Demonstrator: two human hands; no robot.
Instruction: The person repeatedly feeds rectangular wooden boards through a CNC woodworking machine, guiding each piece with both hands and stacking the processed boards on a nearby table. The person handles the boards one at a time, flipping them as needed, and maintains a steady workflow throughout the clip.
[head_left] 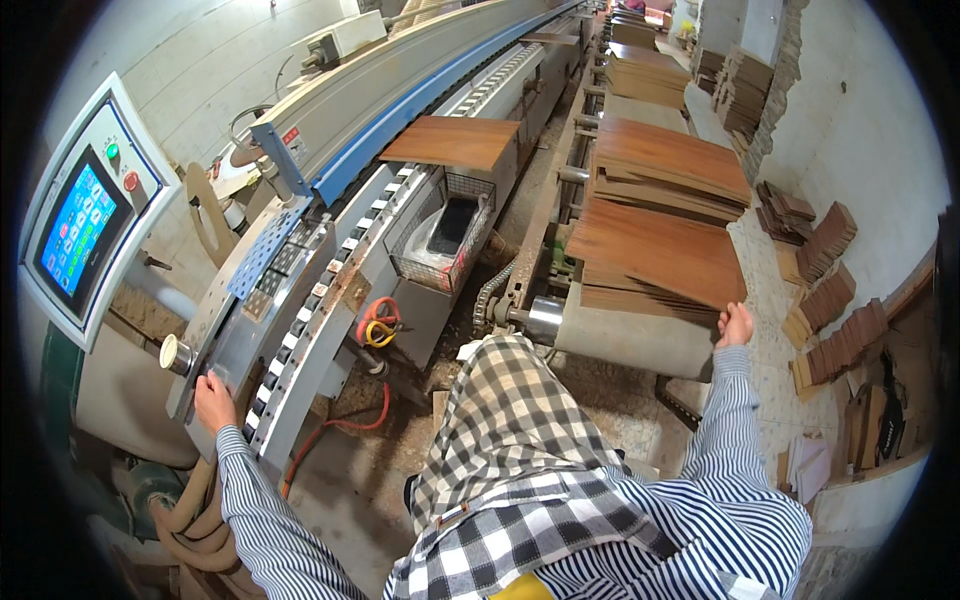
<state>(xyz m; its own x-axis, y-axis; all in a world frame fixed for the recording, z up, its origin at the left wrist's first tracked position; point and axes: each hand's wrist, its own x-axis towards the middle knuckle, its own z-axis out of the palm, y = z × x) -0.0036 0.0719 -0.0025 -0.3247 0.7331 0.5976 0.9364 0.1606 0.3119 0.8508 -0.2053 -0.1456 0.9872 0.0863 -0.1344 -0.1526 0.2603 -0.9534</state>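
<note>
My right hand (pixel 735 325) is closed on the near right corner of the top brown wood-faced board (pixel 660 248). That board lies askew on a stack of similar boards, over the near end of a roller conveyor. My left hand (pixel 213 403) rests on the metal infeed table (pixel 228 345) of a long machine, its fingers curled in; whatever they may hold is hidden. Close to this hand is a round cream-topped metal knob (pixel 177 353). Another brown board (pixel 453 142) lies flat across the machine's track, partly overhanging its near side.
A control panel with a lit screen (pixel 78 230) stands at the left. A wire basket (pixel 440 235) hangs on the machine, with orange-handled scissors (pixel 378 322) below it. Further board stacks (pixel 672 165) line the conveyor (pixel 630 345). Bundled wood pieces (pixel 845 335) lie along the right wall.
</note>
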